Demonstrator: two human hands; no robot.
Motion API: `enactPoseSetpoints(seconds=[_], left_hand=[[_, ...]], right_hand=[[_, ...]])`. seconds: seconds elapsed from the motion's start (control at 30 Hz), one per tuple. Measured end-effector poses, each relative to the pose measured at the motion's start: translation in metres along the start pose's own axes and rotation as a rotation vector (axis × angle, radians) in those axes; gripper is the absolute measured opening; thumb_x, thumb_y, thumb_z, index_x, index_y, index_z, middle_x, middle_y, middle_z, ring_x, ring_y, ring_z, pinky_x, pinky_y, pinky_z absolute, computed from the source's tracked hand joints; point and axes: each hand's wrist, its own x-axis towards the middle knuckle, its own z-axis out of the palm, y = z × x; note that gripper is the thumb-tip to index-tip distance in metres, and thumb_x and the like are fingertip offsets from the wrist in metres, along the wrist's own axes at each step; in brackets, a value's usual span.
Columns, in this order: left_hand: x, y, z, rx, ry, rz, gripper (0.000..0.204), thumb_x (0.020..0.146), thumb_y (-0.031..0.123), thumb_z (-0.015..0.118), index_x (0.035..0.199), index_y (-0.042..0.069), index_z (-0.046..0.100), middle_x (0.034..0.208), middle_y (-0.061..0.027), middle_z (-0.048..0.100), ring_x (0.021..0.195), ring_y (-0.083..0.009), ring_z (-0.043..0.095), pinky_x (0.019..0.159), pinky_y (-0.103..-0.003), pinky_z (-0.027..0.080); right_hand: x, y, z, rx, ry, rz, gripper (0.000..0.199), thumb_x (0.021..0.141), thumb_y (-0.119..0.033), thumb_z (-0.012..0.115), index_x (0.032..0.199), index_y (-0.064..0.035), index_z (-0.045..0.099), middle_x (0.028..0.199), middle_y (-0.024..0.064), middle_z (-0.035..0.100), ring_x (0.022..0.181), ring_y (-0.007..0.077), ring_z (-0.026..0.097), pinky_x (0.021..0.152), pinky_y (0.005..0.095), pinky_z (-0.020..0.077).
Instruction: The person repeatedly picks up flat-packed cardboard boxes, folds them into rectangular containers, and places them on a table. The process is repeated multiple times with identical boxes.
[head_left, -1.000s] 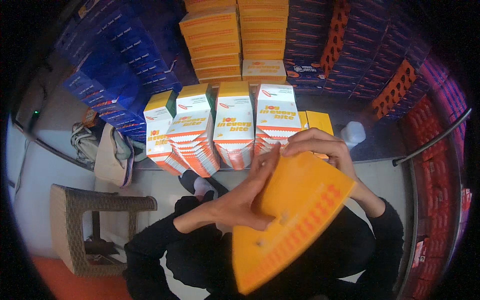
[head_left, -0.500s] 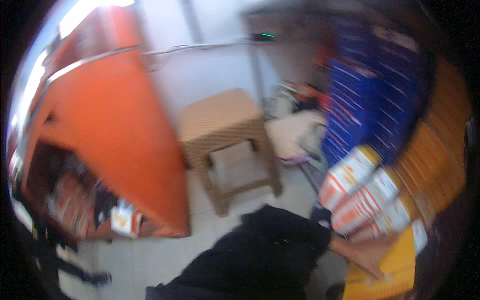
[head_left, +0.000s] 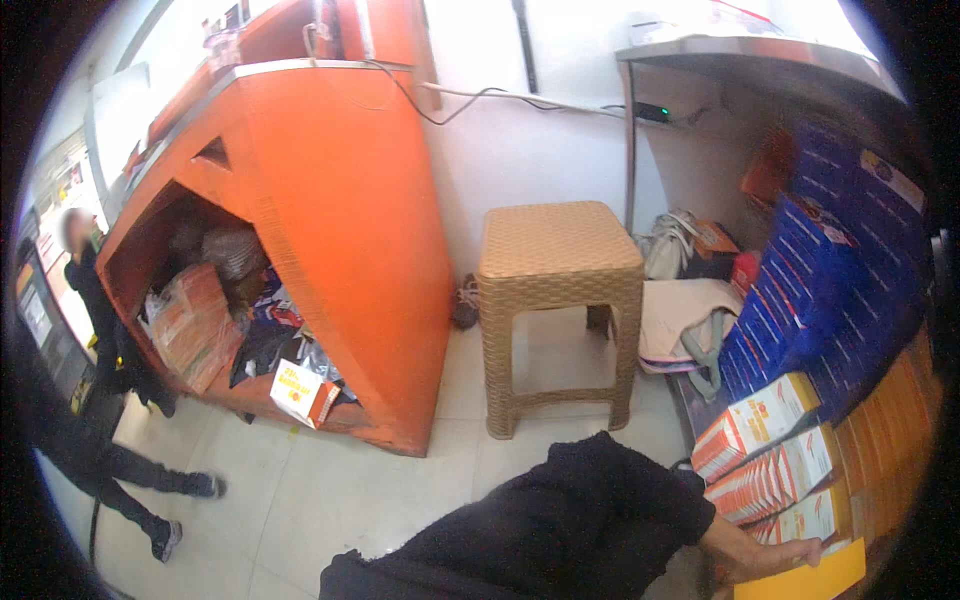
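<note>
At the lower right, my left hand reaches out of a black sleeve that crosses the bottom of the view. Its fingers are closed on a flat yellow packet, partly cut off by the lower edge. Just beyond the hand lie rows of white, orange and yellow cartons, stacked in several layers. Orange-yellow packs stand to the right of them, and tall blue boxes rise behind. My right hand is not in view.
A tan woven-pattern plastic stool stands mid-floor. Left of it is an orange cabinet, its open compartment holding wrapped goods and a small white carton. Cloth bags lie under a shelf. People in dark clothes are at far left.
The view has swung and steadied, so everything sits further right or lower and looks sharper. My left hand is still on the yellow packet, which now shows less of itself.
</note>
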Motion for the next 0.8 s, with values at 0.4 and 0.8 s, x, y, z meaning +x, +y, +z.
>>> enactPoseSetpoints(seconds=[0.4, 0.8], left_hand=[[-0.024, 0.035, -0.006, -1.01, -0.501, -0.573, 0.065, 0.086, 0.052, 0.05, 0.127, 0.002, 0.046, 0.12, -0.0106, 0.053, 0.108, -0.018, 0.051, 0.094, -0.033, 0.039], [-0.03, -0.018, -0.012, -1.008, -0.667, -0.77, 0.057, 0.086, 0.049, 0.049, 0.119, 0.003, 0.054, 0.108, -0.0113, 0.062, 0.092, -0.0184, 0.061, 0.08, -0.032, 0.048]], right_hand=[[-0.011, -0.02, 0.001, -0.668, 0.084, -0.269, 0.099, 0.067, -0.039, 0.078, 0.143, -0.0048, 0.024, 0.147, 0.0156, 0.026, 0.138, 0.0297, 0.023, 0.113, 0.0434, 0.0189], [-0.007, -0.024, 0.01, -0.309, -0.072, 0.024, 0.058, 0.081, -0.003, 0.058, 0.135, -0.0059, 0.038, 0.118, 0.014, 0.059, 0.105, 0.0201, 0.06, 0.087, 0.0303, 0.0479]])
